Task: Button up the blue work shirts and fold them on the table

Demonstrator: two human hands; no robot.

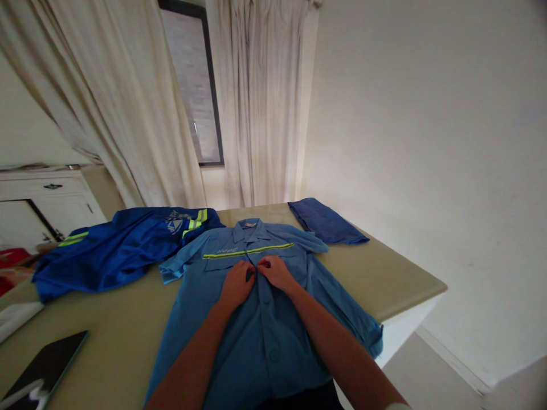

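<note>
A blue button-up work shirt (239,364) lies spread front side up on the table, its collar pointing away from me. A yellow reflective stripe (273,248) crosses its chest. My left hand (239,282) is closed in a pinch on the front placket just below that stripe. Facing it, my right hand (276,272) pinches the other side of the placket, with the fingertips of both hands almost meeting. Any button between the fingers is hidden. Lower down, buttons (274,356) show along the shirt front.
A crumpled dark blue garment (115,256) with reflective bands lies at the left. Folded navy cloth (327,222) rests at the back right. A dark tablet (51,359) with a white cable is at the near left. The table's edge (416,302) drops off at right.
</note>
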